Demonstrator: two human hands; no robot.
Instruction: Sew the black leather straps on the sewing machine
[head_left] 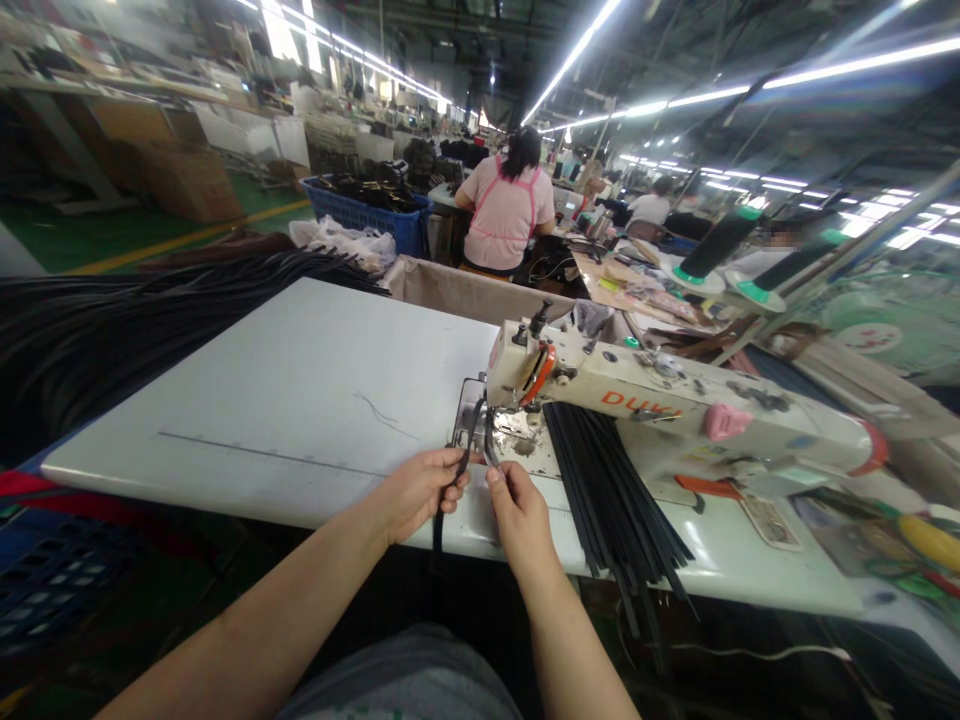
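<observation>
My left hand [433,484] pinches a black strap [438,535] just in front of the sewing machine [600,385]; one end of the strap hangs over the table's front edge. Close by, my right hand [516,500] has its thumb and fingers closed on a black strap piece [490,445] that runs up toward the needle area. Whether both hands hold the same strap, I cannot tell. Under the machine's arm lies a bundle of black straps [611,490], its ends drooping past the front edge.
A large heap of black strips [45,350] lies left of the white tabletop [300,390]. Loose threads [379,410] rest on it. Thread cones [720,240] stand at the right. Beyond are a blue crate [360,212] and a seated person [504,210] in pink.
</observation>
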